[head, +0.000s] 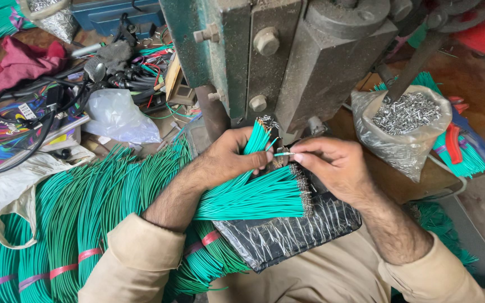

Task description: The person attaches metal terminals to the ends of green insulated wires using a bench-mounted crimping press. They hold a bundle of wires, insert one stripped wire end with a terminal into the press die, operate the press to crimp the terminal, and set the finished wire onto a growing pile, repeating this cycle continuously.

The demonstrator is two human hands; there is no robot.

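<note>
fingers of the left hand (228, 160) are clenching a fanned bundle of thin green insulated wires (256, 137), just under the grey-green metal press (276, 56). the right hand (332, 165) is pinching a single green wire (283, 154) between thumb and forefinger, feeding it toward the press. fingertips are sitting very near the ram, so they could get nipped, i'd judge; loose wires could slip off the black plastic sheet (287, 233).

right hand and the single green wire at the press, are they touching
Touching. The head view shows the right hand pinching the single green wire between thumb and fingertips, no gap visible.
</note>
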